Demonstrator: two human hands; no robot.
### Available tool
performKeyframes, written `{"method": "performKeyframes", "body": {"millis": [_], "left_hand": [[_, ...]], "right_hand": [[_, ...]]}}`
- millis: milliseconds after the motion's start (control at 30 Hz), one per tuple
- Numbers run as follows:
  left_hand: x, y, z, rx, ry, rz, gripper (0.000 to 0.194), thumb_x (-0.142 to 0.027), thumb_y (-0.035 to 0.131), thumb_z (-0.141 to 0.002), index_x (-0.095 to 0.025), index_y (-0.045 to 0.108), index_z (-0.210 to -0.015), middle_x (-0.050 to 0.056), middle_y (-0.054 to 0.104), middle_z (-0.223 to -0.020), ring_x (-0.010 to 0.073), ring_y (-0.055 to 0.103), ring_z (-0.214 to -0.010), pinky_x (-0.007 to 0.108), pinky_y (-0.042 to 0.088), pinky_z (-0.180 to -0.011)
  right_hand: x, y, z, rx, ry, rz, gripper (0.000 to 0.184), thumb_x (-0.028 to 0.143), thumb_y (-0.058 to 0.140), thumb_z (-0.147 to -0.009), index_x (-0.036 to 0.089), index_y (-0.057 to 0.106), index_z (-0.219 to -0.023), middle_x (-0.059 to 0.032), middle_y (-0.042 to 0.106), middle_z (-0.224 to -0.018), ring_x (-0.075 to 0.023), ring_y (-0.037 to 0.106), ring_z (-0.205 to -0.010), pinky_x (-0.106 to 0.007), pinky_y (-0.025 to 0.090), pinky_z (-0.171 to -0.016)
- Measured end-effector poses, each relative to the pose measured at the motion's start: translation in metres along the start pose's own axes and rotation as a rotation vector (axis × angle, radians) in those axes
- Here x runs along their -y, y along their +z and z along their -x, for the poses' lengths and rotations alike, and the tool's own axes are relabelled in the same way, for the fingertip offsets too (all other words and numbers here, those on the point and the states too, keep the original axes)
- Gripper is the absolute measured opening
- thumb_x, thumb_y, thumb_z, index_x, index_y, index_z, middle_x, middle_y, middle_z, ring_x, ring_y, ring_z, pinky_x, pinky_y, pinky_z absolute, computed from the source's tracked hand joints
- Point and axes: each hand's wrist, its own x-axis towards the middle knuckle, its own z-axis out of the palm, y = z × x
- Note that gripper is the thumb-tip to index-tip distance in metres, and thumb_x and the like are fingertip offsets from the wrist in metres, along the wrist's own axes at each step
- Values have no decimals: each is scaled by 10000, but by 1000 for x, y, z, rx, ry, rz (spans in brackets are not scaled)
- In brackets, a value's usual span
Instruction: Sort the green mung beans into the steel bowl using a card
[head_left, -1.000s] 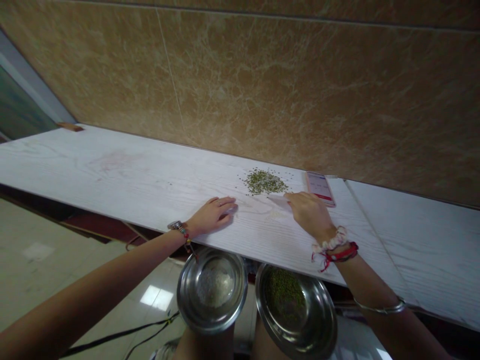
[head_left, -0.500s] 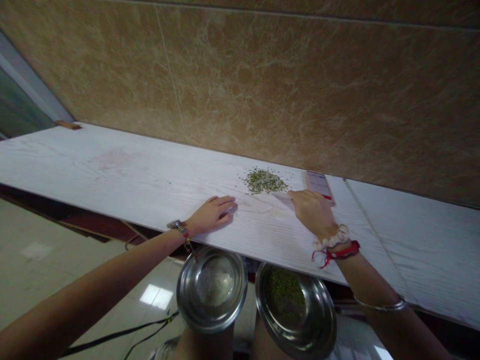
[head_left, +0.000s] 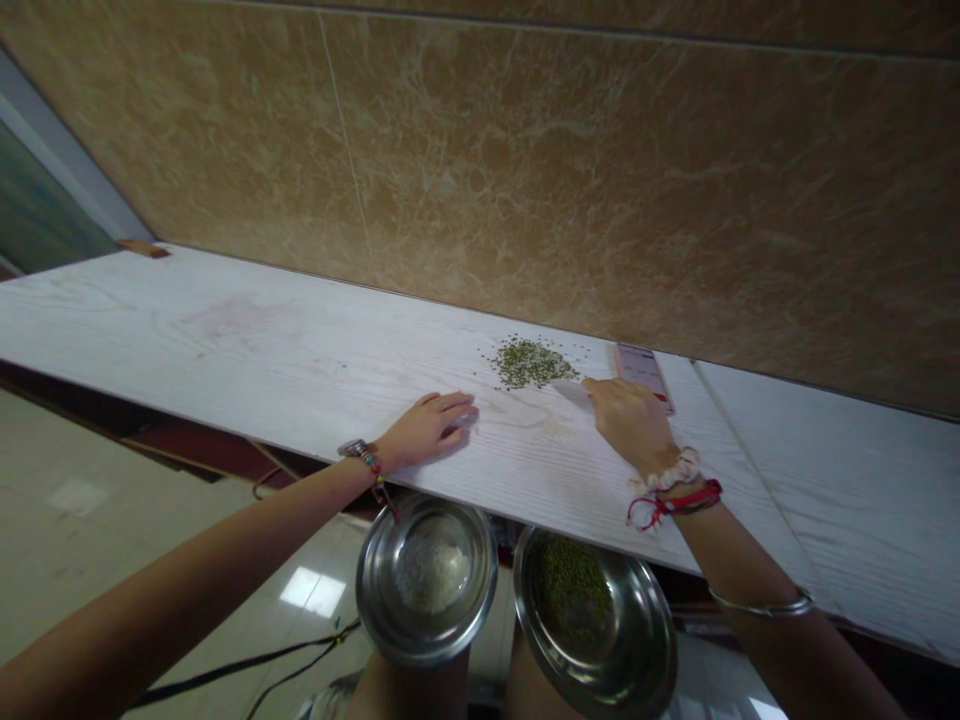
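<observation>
On the white wood-grain tabletop lies a loose scatter of small green beans. My right hand is closed on a thin whitish card, whose edge reaches the near right side of the beans. My left hand lies on the tabletop to the left, fingers stretched out, holding nothing. Below the table edge, a metal bowl contains more green beans. Beside it, a second metal bowl has pale whitish grains at its bottom. A few pale grains lie between my hands.
A phone lies behind my right hand, near the brown marbled wall. The white table runs along that wall. A small wooden block sits at the far left end. Both bowls rest over my legs.
The card in my right hand has tilted, showing more of its face beside the beans. My left hand has stayed in place; the whole view has shifted very slightly.
</observation>
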Motion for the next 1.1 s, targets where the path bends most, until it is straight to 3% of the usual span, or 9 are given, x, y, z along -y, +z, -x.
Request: {"method": "performKeyframes", "body": {"millis": [200,1100], "left_hand": [[-2,-2,0,17,-12,4,301,-273,446,-918,-201,534,-1197,88,500,-1376,217,477,-1243,420,347,-1038],[-2,-3,0,12,-11,23,293,-277,452,-915,-208,529,-1189,87,497,-1376,215,476,-1240,411,344,-1036]], "right_hand": [[8,3,-1,-66,-63,-49,292,84,398,-856,135,661,-974,-102,710,-891,-198,592,-809,-305,361,-710],[7,0,-10,-6,-52,-43,330,86,370,-850,117,661,-1001,-130,706,-899,-214,595,-828,-324,389,-715]]}}
